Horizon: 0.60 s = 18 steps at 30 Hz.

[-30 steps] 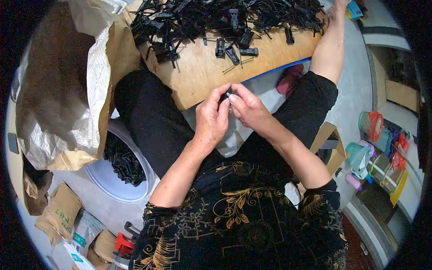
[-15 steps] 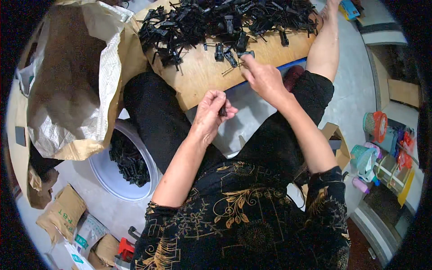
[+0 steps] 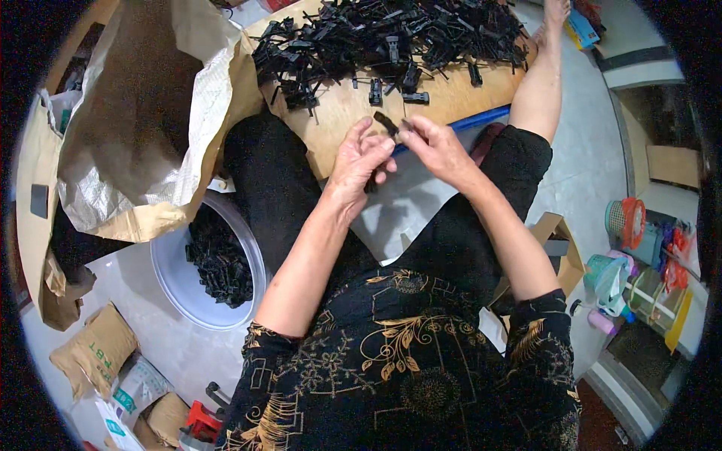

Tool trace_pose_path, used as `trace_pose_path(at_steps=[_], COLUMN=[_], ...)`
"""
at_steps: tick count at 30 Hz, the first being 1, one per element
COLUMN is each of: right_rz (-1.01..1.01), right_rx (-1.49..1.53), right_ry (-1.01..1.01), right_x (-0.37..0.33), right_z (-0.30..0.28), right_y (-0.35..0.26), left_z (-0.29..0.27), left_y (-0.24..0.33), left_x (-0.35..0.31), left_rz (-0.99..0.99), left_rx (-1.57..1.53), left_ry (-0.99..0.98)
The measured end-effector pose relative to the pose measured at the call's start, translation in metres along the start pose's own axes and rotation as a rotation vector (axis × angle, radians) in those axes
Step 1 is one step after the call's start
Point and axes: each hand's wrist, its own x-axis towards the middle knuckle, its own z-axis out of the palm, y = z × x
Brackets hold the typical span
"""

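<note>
A small black plastic part (image 3: 386,123) is held up between my two hands over the near edge of a wooden board (image 3: 338,135). My right hand (image 3: 442,156) pinches at its right end with thumb and forefinger. My left hand (image 3: 359,167) has its thumb and fingers close around the lower left side of the part. Another dark piece (image 3: 371,183) shows under the curled fingers of my left hand, its shape mostly hidden. Beyond my hands, a heap of black plastic parts with thin stems (image 3: 391,45) covers the far side of the board, with a few loose ones (image 3: 415,98) nearer.
At the left stands a large open paper sack with a silvery lining (image 3: 120,150). Below it a white tub (image 3: 162,278) contains many black parts. Brown packages (image 3: 94,349) lie at lower left, an open cardboard box (image 3: 568,248) at right, and baskets (image 3: 617,214) farther right.
My right hand has come back from the loose parts on the board to my left hand, bringing a black part. My left hand's fingers have opened somewhat toward it. The whole view has shifted slightly.
</note>
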Motion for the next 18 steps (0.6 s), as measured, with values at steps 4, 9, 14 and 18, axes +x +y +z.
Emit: trace_pose_path(at_steps=[4,9,14,18], right_rz=[0.079,0.151,0.096,0.189], right_rx=[0.034,0.111,0.068,0.073], right_ry=[-0.063,-0.046,0.02,0.039], right_x=[-0.023,-0.039,-0.048,-0.045], right_z=[0.01,0.015,0.018,0.016], right_y=[-0.019,-0.024,-0.015,-0.02], left_z=[-0.003,-0.003,0.002,0.004], left_y=[-0.004,-0.011,-0.015,-0.012], left_x=[-0.003,-0.009,-0.012,-0.015], left_rz=[-0.005,0.014,0.036,0.029], left_rx=[-0.034,-0.042,-0.024,0.119], left_ry=[-0.071,-0.087,-0.018,0.006])
